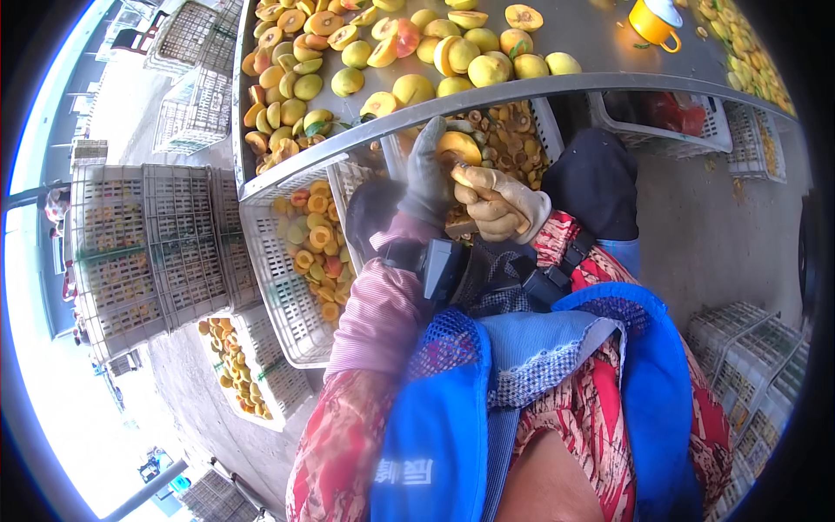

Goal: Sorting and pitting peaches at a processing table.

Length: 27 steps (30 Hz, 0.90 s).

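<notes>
My left hand (427,173), in a grey glove, holds a yellow peach half (459,147) just below the metal table's front edge. Close against the fruit is my right hand (499,202), in a cream glove, with its fingers curled around something mostly hidden, perhaps a small tool. Beneath both hands, a crate holds many pits and cut pieces (515,134). To the left, a white plastic crate (277,307) contains hollowed peach halves (319,236). Halved and cut peaches (414,89) lie on the table above my hands.
The metal table's raised rim (522,86) crosses in front of me. On the table stands a yellow enamel mug (652,26). Stacked plastic crates (150,248) stand at left, more crates (750,365) at lower right. A crate of peach halves (277,391) sits on the floor.
</notes>
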Each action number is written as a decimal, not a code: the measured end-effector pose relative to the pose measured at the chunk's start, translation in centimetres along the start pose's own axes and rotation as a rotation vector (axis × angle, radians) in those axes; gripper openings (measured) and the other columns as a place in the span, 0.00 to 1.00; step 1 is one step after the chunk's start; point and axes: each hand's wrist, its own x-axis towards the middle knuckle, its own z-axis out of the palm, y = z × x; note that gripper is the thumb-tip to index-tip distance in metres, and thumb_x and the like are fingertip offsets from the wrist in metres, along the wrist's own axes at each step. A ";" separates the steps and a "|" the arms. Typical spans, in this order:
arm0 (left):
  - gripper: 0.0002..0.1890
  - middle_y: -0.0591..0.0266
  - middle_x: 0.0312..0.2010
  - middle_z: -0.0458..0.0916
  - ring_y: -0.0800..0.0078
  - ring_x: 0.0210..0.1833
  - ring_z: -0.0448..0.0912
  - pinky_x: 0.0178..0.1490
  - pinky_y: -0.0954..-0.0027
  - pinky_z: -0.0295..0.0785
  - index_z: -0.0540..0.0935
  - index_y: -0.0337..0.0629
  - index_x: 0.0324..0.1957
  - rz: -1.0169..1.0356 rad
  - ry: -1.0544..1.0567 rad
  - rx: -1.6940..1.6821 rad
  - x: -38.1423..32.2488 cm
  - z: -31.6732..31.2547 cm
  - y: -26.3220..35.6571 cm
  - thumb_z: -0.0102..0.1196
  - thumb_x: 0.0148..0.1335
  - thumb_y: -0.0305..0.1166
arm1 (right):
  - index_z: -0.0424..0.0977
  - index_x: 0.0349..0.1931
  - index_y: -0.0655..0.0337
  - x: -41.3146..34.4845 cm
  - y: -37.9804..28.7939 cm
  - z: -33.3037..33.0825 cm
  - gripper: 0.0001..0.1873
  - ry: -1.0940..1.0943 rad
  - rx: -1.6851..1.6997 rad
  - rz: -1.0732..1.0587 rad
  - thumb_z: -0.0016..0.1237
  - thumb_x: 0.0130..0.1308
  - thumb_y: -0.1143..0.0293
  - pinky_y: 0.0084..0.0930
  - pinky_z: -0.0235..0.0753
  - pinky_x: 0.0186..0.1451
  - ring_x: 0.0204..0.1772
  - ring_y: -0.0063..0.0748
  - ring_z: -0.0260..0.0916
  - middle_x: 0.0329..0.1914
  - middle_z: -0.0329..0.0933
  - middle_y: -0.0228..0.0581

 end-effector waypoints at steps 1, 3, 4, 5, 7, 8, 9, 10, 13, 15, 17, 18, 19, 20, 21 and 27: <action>0.15 0.58 0.39 0.79 0.68 0.39 0.78 0.43 0.72 0.76 0.75 0.37 0.45 -0.131 0.017 -0.143 -0.3 1.2 1.0 0.45 0.67 0.39 | 0.60 0.24 0.50 -0.4 0.1 -0.1 0.20 -0.004 -0.012 -0.001 0.40 0.67 0.47 0.13 0.40 0.12 0.07 0.09 0.40 0.09 0.49 0.16; 0.16 0.58 0.37 0.79 0.68 0.39 0.78 0.43 0.70 0.76 0.75 0.38 0.45 -0.257 -0.278 -0.578 -0.3 2.1 1.7 0.43 0.68 0.41 | 0.62 0.28 0.52 -0.9 0.4 -0.4 0.19 -0.302 0.169 -0.079 0.37 0.69 0.47 0.12 0.39 0.09 0.05 0.09 0.41 0.09 0.50 0.16; 0.17 0.58 0.36 0.79 0.68 0.38 0.78 0.42 0.69 0.76 0.75 0.38 0.45 -0.234 -0.187 -0.556 -0.5 3.0 1.7 0.43 0.68 0.42 | 0.63 0.33 0.54 -0.9 0.3 -0.5 0.19 -0.351 0.186 -0.122 0.36 0.70 0.47 0.11 0.38 0.07 0.04 0.11 0.42 0.09 0.51 0.18; 0.17 0.58 0.35 0.79 0.67 0.38 0.78 0.41 0.68 0.76 0.75 0.38 0.45 -0.210 -0.097 -0.534 -0.7 3.7 1.9 0.42 0.68 0.42 | 0.63 0.33 0.54 -1.2 0.4 -0.5 0.19 -0.362 0.171 -0.121 0.36 0.70 0.47 0.11 0.38 0.07 0.04 0.11 0.42 0.09 0.51 0.18; 0.16 0.57 0.33 0.80 0.68 0.36 0.79 0.40 0.68 0.76 0.76 0.37 0.43 -0.038 0.017 -0.223 -0.3 2.5 1.9 0.43 0.68 0.40 | 0.62 0.34 0.60 -1.5 0.1 0.3 0.20 -0.499 0.268 -0.206 0.35 0.71 0.50 0.11 0.41 0.04 0.03 0.12 0.43 0.07 0.49 0.20; 0.15 0.58 0.33 0.80 0.69 0.35 0.78 0.40 0.69 0.75 0.76 0.36 0.42 0.107 0.085 0.056 0.8 -0.9 0.8 0.43 0.68 0.38 | 0.63 0.34 0.60 -1.2 0.0 -0.5 0.19 -0.603 0.293 -0.185 0.37 0.71 0.51 0.12 0.43 0.06 0.04 0.12 0.43 0.08 0.50 0.21; 0.14 0.58 0.33 0.80 0.70 0.34 0.78 0.40 0.69 0.75 0.77 0.35 0.41 0.233 0.143 0.328 1.8 -3.0 0.5 0.43 0.69 0.36 | 0.63 0.34 0.60 -1.6 -0.3 -0.4 0.19 -0.604 0.283 -0.194 0.37 0.71 0.51 0.12 0.43 0.06 0.04 0.12 0.43 0.08 0.50 0.21; 0.14 0.57 0.33 0.80 0.68 0.34 0.79 0.41 0.70 0.75 0.77 0.33 0.43 0.241 0.211 0.365 1.3 -3.7 2.4 0.46 0.67 0.36 | 0.64 0.33 0.59 -1.7 -0.3 -0.6 0.19 -0.253 0.168 -0.256 0.38 0.70 0.51 0.12 0.44 0.07 0.06 0.12 0.45 0.09 0.51 0.22; 0.22 0.50 0.37 0.80 0.58 0.39 0.79 0.45 0.66 0.74 0.76 0.33 0.49 0.311 0.474 0.506 0.1 -9.7 7.5 0.54 0.58 0.40 | 0.68 0.32 0.57 1.3 1.8 -3.2 0.20 0.664 -0.145 -0.242 0.51 0.60 0.48 0.18 0.57 0.14 0.11 0.22 0.53 0.15 0.60 0.26; 0.25 0.45 0.42 0.79 0.52 0.46 0.77 0.50 0.60 0.71 0.77 0.35 0.49 0.368 0.889 1.847 -0.7 -12.3 9.6 0.57 0.54 0.44 | 0.69 0.32 0.58 2.2 2.9 -3.6 0.19 0.803 -0.076 -0.291 0.53 0.59 0.50 0.21 0.60 0.16 0.12 0.25 0.57 0.15 0.63 0.29; 0.24 0.45 0.45 0.77 0.52 0.50 0.75 0.53 0.57 0.69 0.78 0.38 0.47 0.480 0.833 1.918 0.8 -13.6 10.2 0.55 0.56 0.46 | 0.68 0.32 0.58 2.1 3.0 -4.2 0.19 0.641 -0.206 -0.216 0.52 0.60 0.51 0.22 0.62 0.16 0.13 0.25 0.61 0.15 0.65 0.31; 0.24 0.45 0.45 0.77 0.51 0.49 0.75 0.52 0.58 0.69 0.78 0.38 0.48 0.510 0.631 1.801 2.1 -13.2 10.3 0.55 0.56 0.47 | 0.69 0.32 0.56 2.3 2.9 -3.7 0.18 0.635 -0.245 -0.242 0.54 0.59 0.51 0.23 0.61 0.14 0.14 0.26 0.62 0.16 0.66 0.32; 0.25 0.46 0.44 0.78 0.51 0.48 0.76 0.51 0.58 0.70 0.78 0.39 0.48 0.536 0.437 1.680 3.6 -12.2 10.6 0.55 0.55 0.47 | 0.70 0.33 0.58 2.6 2.6 -3.4 0.17 0.588 -0.306 -0.240 0.52 0.59 0.53 0.24 0.62 0.15 0.13 0.26 0.62 0.15 0.65 0.32; 0.24 0.46 0.43 0.78 0.51 0.46 0.77 0.50 0.58 0.71 0.78 0.42 0.48 0.447 0.384 1.685 5.0 -10.9 10.4 0.54 0.56 0.48 | 0.70 0.34 0.59 3.0 2.4 -2.8 0.17 0.629 -0.391 -0.222 0.52 0.60 0.54 0.24 0.62 0.14 0.13 0.26 0.62 0.15 0.65 0.32; 0.25 0.46 0.42 0.78 0.51 0.44 0.78 0.49 0.58 0.71 0.78 0.43 0.48 0.247 0.326 1.661 6.6 -9.5 10.3 0.55 0.55 0.49 | 0.71 0.36 0.61 3.2 2.3 -2.3 0.17 0.670 -0.478 -0.201 0.51 0.60 0.54 0.25 0.62 0.14 0.13 0.26 0.62 0.15 0.65 0.32; 0.19 0.48 0.41 0.80 0.52 0.45 0.78 0.48 0.59 0.73 0.80 0.43 0.41 -0.181 -0.095 1.826 10.9 -5.4 7.0 0.56 0.52 0.45 | 0.73 0.41 0.64 3.4 2.0 -2.8 0.15 0.546 -0.351 -0.357 0.50 0.62 0.61 0.24 0.64 0.16 0.17 0.25 0.65 0.21 0.69 0.32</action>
